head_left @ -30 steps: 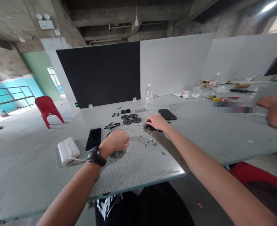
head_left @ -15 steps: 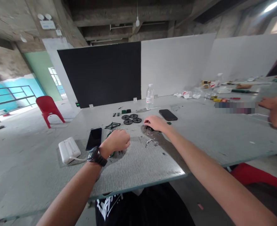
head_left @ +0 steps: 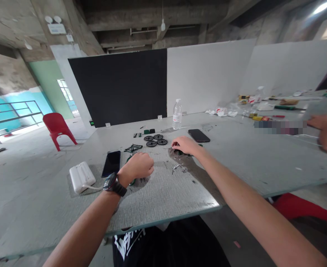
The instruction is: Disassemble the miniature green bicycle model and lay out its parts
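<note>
My left hand (head_left: 141,165) rests on the table with its fingers curled closed; what they hold, if anything, is hidden. Beneath and beside it show bits of a green part (head_left: 132,181) and small dark pieces. Farther right, my right hand (head_left: 184,144) bends down over a cluster of small dark parts (head_left: 177,152), fingers closed at the tips; I cannot make out what is pinched. Small silver parts (head_left: 177,167) lie just below it. Up the table are several black spoked wheels (head_left: 151,143) and a dark model bicycle frame (head_left: 133,148).
A phone (head_left: 111,164) and a white power bank (head_left: 82,177) lie at left. Another phone (head_left: 199,135) and a water bottle (head_left: 177,115) stand beyond my right hand. A co-worker's hands (head_left: 326,128) are at far right. The table's near edge (head_left: 163,223) is close to my lap.
My right hand has shifted very slightly among the small parts, and a bit more green shows under it. My left hand stays in place.
</note>
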Tool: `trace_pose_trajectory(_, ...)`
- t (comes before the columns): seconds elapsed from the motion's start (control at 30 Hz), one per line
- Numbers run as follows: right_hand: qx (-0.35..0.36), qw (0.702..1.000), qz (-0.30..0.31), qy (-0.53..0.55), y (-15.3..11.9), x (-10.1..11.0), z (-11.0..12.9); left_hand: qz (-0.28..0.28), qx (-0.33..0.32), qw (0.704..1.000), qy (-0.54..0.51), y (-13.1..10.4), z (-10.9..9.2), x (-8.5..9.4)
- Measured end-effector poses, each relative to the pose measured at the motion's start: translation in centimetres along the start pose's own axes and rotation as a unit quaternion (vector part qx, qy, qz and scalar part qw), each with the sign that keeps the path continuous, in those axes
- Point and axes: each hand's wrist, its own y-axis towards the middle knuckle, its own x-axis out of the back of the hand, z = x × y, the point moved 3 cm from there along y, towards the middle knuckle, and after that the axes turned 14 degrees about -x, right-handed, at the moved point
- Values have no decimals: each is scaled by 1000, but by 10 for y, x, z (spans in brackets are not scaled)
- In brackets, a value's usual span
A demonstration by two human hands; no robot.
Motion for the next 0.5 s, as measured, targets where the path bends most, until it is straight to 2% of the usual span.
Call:
trace_pose_trajectory(0.27, -11, 1000, 19, 20, -5, 8, 4, 0, 0, 1000, -3, 0, 1, -2)
trace_pose_trajectory(0.5, -13, 999, 37, 22, -2, 3, 0, 0, -2, 1000, 2, 0, 1, -2)
